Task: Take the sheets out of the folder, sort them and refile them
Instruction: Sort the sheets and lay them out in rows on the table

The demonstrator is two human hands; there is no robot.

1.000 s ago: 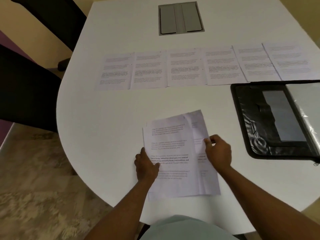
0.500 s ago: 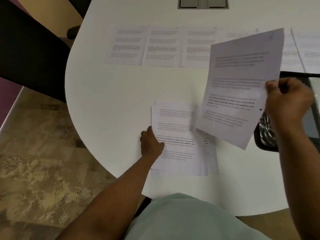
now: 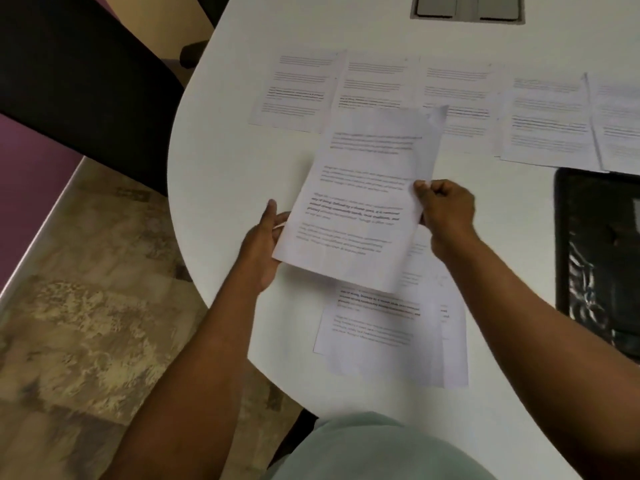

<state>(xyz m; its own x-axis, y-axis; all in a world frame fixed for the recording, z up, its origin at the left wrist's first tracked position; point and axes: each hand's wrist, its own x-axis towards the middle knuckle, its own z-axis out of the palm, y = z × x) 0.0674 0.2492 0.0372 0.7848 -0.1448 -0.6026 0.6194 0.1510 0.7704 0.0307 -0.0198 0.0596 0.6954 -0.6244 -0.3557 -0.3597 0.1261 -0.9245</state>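
Two bare forearms and a pale green top, seen from above.

The left hand [image 3: 263, 244] and right hand [image 3: 446, 213] are bare, with no rings, watch or bracelets to be seen. Both forearms are uncovered as far as the frame's lower edge, and no sleeves are seen. A pale mint-green garment [image 3: 377, 448], smooth and unpatterned, is seen at the bottom centre between the arms.

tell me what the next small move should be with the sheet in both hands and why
Probably carry the held sheet forward and lay it flat by the row of sheets at the far side of the table. The right hand pinches its right edge, the left hand supports its left, and it hangs above the remaining stack.
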